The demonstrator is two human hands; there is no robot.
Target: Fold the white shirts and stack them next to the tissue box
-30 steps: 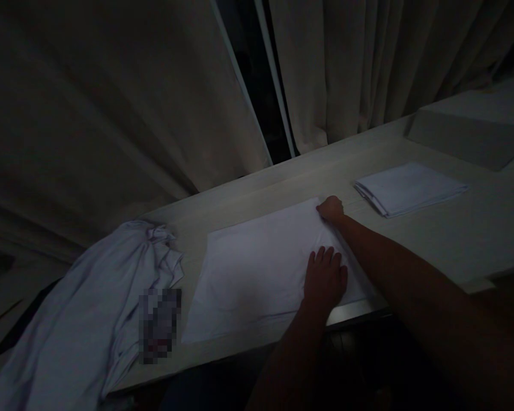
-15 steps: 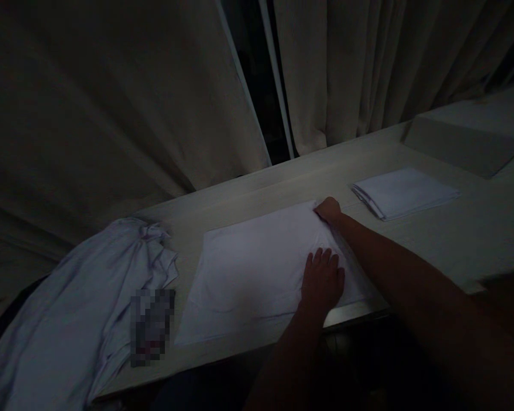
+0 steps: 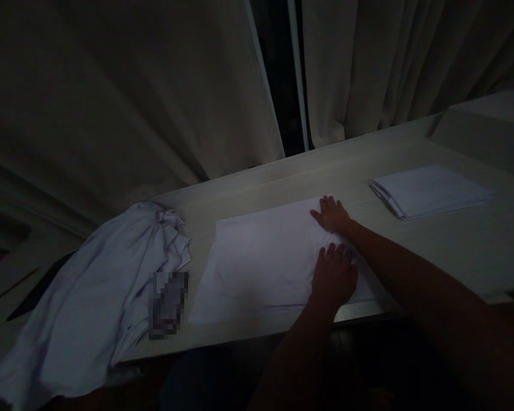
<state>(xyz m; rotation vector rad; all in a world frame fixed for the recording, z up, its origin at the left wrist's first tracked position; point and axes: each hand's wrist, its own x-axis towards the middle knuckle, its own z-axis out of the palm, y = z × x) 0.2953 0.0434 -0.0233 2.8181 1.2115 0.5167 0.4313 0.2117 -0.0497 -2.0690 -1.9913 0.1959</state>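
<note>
- A white cloth lies spread flat on a pale surface, at six o'clock in view.
- The right hand rests palm-down at the cloth's two o'clock corner, fingers open and spread.
- The left hand lies on the cloth's three o'clock side, fingers open, gripping nothing.
- A folded bundle sits at three o'clock.
- A rumpled heap of fabric drapes over the edge at eight o'clock.

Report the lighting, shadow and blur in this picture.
Head view: dim, near black below the table; head view: a soft dark area, perhaps shadow, on the cloth; head view: left hand and right hand lack heavy blur; head view: pixelation beside the heap.
</note>
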